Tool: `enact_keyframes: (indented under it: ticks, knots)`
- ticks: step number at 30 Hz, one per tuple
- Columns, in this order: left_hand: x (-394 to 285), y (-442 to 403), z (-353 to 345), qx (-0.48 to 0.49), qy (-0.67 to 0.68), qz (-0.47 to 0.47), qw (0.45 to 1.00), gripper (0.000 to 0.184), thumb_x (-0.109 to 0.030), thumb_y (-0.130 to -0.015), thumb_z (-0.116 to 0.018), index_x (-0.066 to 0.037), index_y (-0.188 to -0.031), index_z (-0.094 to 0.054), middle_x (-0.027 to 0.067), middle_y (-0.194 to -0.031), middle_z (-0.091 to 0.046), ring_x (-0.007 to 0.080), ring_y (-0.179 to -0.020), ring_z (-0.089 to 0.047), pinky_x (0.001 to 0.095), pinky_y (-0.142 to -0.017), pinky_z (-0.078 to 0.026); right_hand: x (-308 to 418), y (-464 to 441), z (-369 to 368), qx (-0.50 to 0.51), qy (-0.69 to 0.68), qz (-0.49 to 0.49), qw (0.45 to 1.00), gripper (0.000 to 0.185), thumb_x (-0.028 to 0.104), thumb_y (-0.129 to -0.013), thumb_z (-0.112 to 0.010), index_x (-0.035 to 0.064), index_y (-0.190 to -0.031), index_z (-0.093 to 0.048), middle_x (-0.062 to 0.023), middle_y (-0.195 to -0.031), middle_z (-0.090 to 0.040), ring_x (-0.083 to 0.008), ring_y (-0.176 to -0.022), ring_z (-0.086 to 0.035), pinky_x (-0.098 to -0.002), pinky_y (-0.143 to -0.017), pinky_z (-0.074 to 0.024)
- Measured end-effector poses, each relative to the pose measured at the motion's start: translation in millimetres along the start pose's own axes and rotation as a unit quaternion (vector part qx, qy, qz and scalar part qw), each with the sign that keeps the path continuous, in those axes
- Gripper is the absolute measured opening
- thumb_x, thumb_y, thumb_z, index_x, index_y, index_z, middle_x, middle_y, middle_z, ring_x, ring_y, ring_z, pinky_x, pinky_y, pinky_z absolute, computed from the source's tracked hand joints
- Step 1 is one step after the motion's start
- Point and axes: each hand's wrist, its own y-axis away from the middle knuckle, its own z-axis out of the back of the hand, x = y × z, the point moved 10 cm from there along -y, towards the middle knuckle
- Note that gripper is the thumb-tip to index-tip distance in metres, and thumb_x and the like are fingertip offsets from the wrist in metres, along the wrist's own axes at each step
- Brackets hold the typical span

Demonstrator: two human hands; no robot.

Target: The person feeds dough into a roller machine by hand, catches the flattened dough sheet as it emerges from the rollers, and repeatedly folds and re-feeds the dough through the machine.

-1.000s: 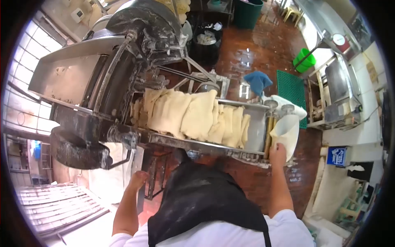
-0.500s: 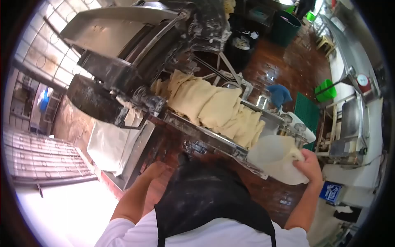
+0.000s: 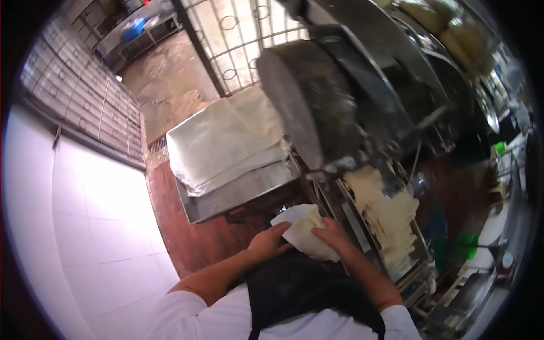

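A pale, rounded container or scoop (image 3: 309,231) is held in front of the black apron. My left hand (image 3: 270,242) grips its left edge, with the thumb on top. On its right side, my right hand (image 3: 333,233) is closed on the rim. Something pale yellow, like dough, shows at its upper right, too small to make out. To the right, folded sheets of dough (image 3: 388,212) lie along a metal conveyor or tray beside the machine.
A dark, floury machine (image 3: 323,107) with a large round cover stands ahead. Left of it, a white plastic sheet (image 3: 226,141) covers something on a metal table (image 3: 243,190). A tiled wall (image 3: 96,221) and barred gate (image 3: 90,96) are at the left.
The view has swung left toward the covered table. My right hand has brought the pale container from the conveyor's end to the front of my body, and my left hand has taken hold of it.
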Motion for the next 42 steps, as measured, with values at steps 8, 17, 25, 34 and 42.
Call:
enact_keyframes:
  ticks: [8, 17, 25, 34, 42]
  knots:
    - [137, -14, 125, -0.165, 0.121, 0.093, 0.974, 0.066, -0.042, -0.081, -0.069, -0.007, -0.132, -0.048, 0.0187, -0.114, -0.062, 0.0308, -0.087, -0.066, 0.0387, -0.082, -0.051, 99, -100, -136, 0.170, -0.240, -0.174, 0.940, 0.022, 0.026, -0.086, -0.067, 0.0055, -0.091, -0.061, 0.0012, -0.067, -0.054, -0.0091, -0.055, -0.049, -0.0257, -0.049, -0.0395]
    - [316, -66, 178, -0.165, 0.347, 0.236, 0.893, 0.045, -0.049, -0.087, -0.060, -0.005, -0.091, -0.064, 0.0017, -0.067, -0.055, 0.0141, -0.051, -0.048, 0.0283, -0.045, -0.040, 175, -125, -115, 0.063, -0.095, 0.019, 0.993, 0.041, 0.027, -0.086, -0.068, 0.0035, -0.119, -0.060, -0.0081, -0.109, -0.065, -0.0153, -0.103, -0.058, -0.0286, -0.087, -0.0464]
    - [418, -117, 157, -0.173, 0.395, 0.322, 0.843, 0.060, -0.059, -0.089, -0.048, -0.001, -0.091, -0.067, 0.0103, -0.062, -0.056, 0.0214, -0.056, -0.054, 0.0362, -0.048, -0.042, -59, -6, -8, -0.017, 0.055, -0.248, 0.967, 0.037, 0.031, -0.083, -0.069, 0.0034, -0.108, -0.065, -0.0089, -0.095, -0.067, -0.0185, -0.092, -0.062, -0.0336, -0.078, -0.0498]
    - [448, -159, 139, -0.148, 0.493, 0.350, 0.783, 0.055, -0.060, -0.086, -0.052, -0.007, -0.082, -0.066, 0.0025, -0.057, -0.052, 0.0152, -0.047, -0.046, 0.0307, -0.044, -0.036, 0, 108, -21, 0.169, 0.420, -0.080, 0.888, 0.031, 0.025, -0.085, -0.056, 0.0062, -0.108, -0.064, -0.0176, -0.091, -0.067, -0.0365, -0.093, -0.064, -0.0462, -0.079, -0.0497]
    - [414, -213, 180, -0.299, 0.826, 0.237, 0.415, 0.030, -0.044, -0.090, -0.052, -0.020, -0.072, -0.055, -0.0060, -0.051, -0.045, 0.0098, -0.041, -0.035, 0.0241, -0.041, -0.030, -12, 44, -7, -0.001, 0.143, -0.271, 0.952, 0.043, 0.036, -0.083, -0.066, 0.0045, -0.111, -0.065, -0.0139, -0.092, -0.068, -0.0235, -0.090, -0.066, -0.0341, -0.082, -0.0498]
